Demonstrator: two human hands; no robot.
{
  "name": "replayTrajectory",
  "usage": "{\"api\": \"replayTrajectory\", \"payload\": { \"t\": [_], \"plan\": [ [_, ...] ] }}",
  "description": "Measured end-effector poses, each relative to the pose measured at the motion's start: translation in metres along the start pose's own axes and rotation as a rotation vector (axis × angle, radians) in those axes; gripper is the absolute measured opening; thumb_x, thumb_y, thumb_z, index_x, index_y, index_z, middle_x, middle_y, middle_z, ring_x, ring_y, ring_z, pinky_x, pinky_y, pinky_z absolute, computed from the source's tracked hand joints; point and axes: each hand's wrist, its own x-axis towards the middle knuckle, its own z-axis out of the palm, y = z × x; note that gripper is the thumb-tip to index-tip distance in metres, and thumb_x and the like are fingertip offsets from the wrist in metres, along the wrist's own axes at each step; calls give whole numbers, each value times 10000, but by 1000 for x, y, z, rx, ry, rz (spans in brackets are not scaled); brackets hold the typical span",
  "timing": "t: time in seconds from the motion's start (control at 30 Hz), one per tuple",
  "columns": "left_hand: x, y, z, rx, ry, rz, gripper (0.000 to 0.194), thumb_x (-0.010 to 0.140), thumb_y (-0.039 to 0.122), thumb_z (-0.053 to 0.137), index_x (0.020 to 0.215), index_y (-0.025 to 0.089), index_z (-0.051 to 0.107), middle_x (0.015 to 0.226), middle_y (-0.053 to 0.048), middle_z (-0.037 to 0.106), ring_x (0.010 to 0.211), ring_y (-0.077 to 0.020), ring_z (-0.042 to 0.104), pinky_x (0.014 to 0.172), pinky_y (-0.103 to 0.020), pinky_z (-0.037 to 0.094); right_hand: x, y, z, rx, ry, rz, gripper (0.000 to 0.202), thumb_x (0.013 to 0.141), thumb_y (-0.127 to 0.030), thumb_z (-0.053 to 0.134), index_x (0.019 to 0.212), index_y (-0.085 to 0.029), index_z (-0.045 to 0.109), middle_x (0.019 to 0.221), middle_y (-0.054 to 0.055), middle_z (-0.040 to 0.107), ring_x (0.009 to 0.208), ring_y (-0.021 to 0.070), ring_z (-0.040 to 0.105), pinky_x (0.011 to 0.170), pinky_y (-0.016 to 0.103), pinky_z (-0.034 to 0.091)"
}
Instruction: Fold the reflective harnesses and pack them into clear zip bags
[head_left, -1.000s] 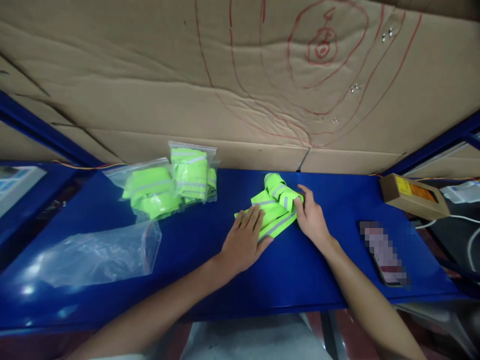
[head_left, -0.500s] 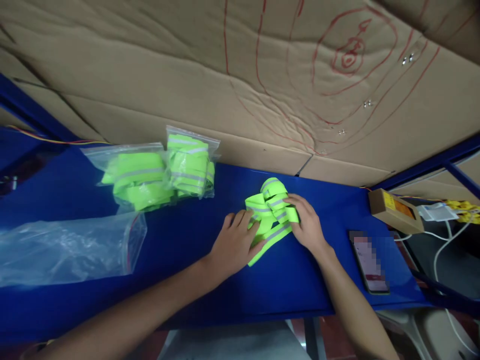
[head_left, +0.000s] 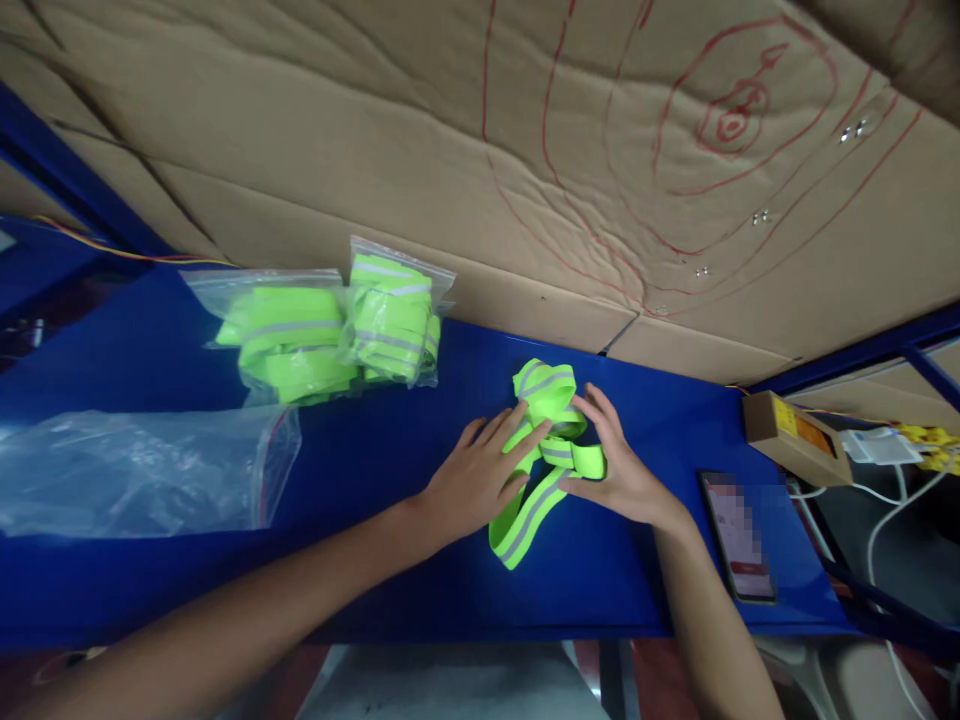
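Observation:
A loosely folded bundle of neon-yellow reflective strap (head_left: pixel 529 515) with a grey stripe lies on the blue table in front of me. My left hand (head_left: pixel 480 470) rests on its left side, fingers stretched over the folds and thumb low. My right hand (head_left: pixel 619 465) is cupped at its right side, thumb and fingers apart, with a strap end against the palm. Two clear zip bags, the left one (head_left: pixel 292 345) and the right one (head_left: pixel 394 320), contain more such strap behind my left hand. Parts of the bundle are hidden under my left fingers.
An empty-looking clear zip bag (head_left: pixel 150 475) lies flat at the left. On the right are a phone (head_left: pixel 739 540), a small cardboard box (head_left: pixel 795 440) and white cables (head_left: pixel 885 530). A cardboard wall (head_left: pixel 337 130) with red drawn lines rises behind the blue table (head_left: pixel 360 450).
The strap bundle has loosened, and its lower loop now bulges toward me. My right hand's fingers have spread wider, and my left fingers reach further over the folds. The view has shifted slightly.

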Motion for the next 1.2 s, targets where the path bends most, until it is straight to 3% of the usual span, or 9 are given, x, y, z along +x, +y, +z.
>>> {"api": "replayTrajectory", "payload": {
  "t": [0.2, 0.37, 0.5, 0.63, 0.7, 0.8, 0.87, 0.97, 1.2],
  "plan": [
    [1, -4, 4, -96, -36, -17, 830, 1006, 276, 568, 1669, 244, 70, 1683, -179, 305, 1558, -304, 329, 1183, -542, 368, 10, -16, 27, -353, 141, -73, 772, 952, -370, 671, 1625, -326, 295, 1685, 141, 272, 1521, 371, 374, 1136, 587, 482],
    [-2, -3, 10, 27, -88, 68, 579, 1039, 219, 479, 1601, 242, 340, 1692, -192, 272, 1572, -316, 297, 1207, -625, 320, 18, 21, 29, 17, 402, 250, 516, 935, -478, 658, 1369, -222, 545, 1228, 119, 701, 1085, 279, 706, 941, 465, 611],
    [-7, -4, 8, 79, -162, 155, 470, 1030, 131, 437, 1486, 223, 511, 1670, -183, 333, 1572, -304, 298, 1226, -673, 263, 14, 61, 7, 171, 664, 472, 533, 869, -443, 683, 1312, -187, 538, 1220, 139, 666, 1065, 275, 689, 908, 500, 603],
    [-8, -8, 4, 38, -144, 221, 507, 973, 57, 493, 1447, 221, 562, 1625, -168, 422, 1555, -273, 342, 1268, -591, 248, 5, 47, -12, -122, 1017, 197, 445, 965, -329, 544, 1394, -209, 530, 1492, 177, 476, 1403, 327, 489, 1130, 612, 439],
    [-8, -9, 4, 20, -113, 279, 499, 952, 45, 520, 1414, 216, 598, 1592, -141, 479, 1531, -247, 390, 1288, -518, 247, 4, 22, -4, -168, 834, 20, 390, 1011, -265, 452, 1383, -247, 570, 1432, 143, 559, 1403, 310, 504, 1170, 603, 410],
    [-6, -11, 6, -3, -53, 384, 401, 960, 114, 579, 1341, 213, 655, 1492, -100, 594, 1471, -229, 474, 1276, -430, 294, 10, -5, 24, -175, 205, -236, 508, 1026, -172, 365, 1502, -293, 492, 1467, 88, 590, 1422, 241, 516, 1190, 506, 447],
    [-6, -12, 7, -13, -27, 423, 349, 967, 154, 601, 1304, 209, 676, 1416, -94, 652, 1439, -231, 509, 1260, -419, 316, 17, -7, 41, -218, -5, -252, 538, 1050, -196, 352, 1580, -270, 402, 1559, 90, 516, 1487, 227, 449, 1235, 499, 400],
    [-7, -13, 6, -6, -26, 448, 358, 988, 149, 569, 1330, 202, 660, 1413, -87, 658, 1425, -220, 522, 1247, -407, 317, 23, 14, 44, -348, 75, -66, 552, 1084, -351, 380, 1618, -215, 341, 1605, 144, 448, 1530, 272, 383, 1257, 568, 325],
    [-8, -12, -3, -10, -17, 556, 258, 975, 118, 576, 1165, 214, 722, 1343, -50, 703, 1336, -204, 592, 1219, -384, 314, 14, 51, 1, -658, 459, 167, 625, 1039, -469, 494, 1610, -242, 374, 1723, 157, 170, 1593, 375, 194, 1228, 707, 179]
  ]
}}
